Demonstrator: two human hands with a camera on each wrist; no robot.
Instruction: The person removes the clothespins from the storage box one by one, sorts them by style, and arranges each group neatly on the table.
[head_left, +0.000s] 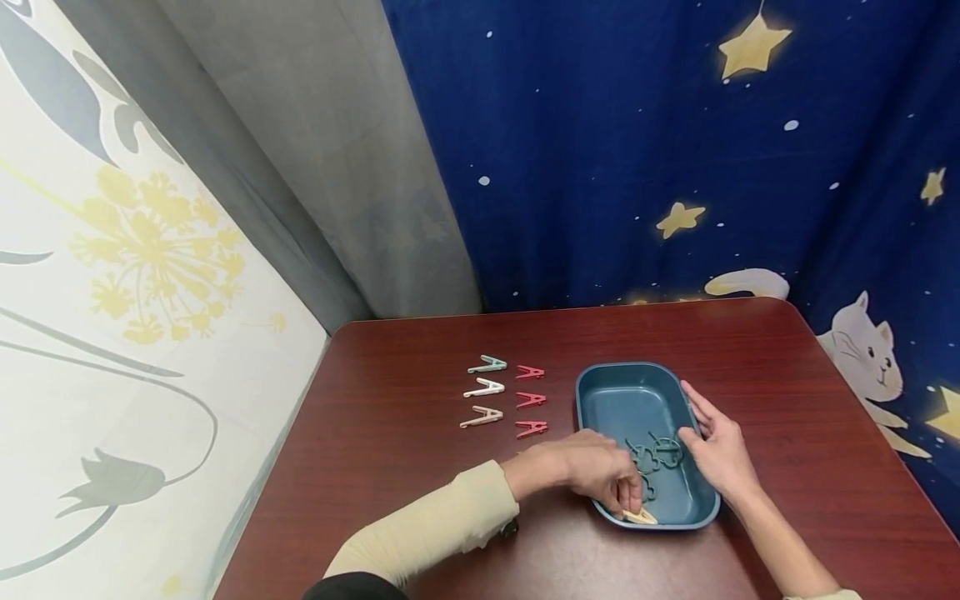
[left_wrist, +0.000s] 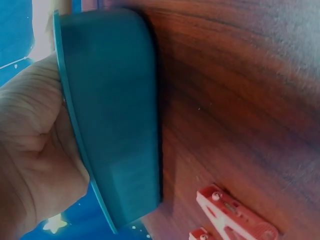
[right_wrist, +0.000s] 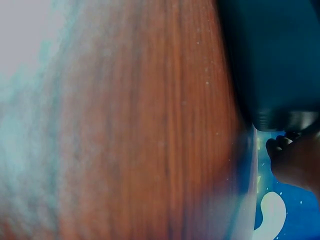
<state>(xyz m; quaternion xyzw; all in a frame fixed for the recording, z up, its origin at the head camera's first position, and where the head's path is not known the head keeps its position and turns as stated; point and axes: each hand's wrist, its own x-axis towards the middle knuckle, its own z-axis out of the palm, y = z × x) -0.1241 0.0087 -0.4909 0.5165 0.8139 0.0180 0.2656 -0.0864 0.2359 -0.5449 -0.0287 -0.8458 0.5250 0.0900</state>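
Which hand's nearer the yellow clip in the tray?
Left: the left hand pinches the yellow clip; the right hand, farther off, grips the blue tray at its right rim.

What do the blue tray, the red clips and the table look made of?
Blue tray: probably plastic, satin finish, judging by its smooth, evenly coloured walls.
Red clips: likely moulded plastic, slightly shiny, with solidly coloured arms.
Table: wood or wood-look laminate; streaky grain and soft sheen show, but not which.

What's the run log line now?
left hand: pinches pale-yellow plastic clothespin | right hand: grips blue rounded-rectangular plastic tray | reddish-brown table: six plastic clothespins
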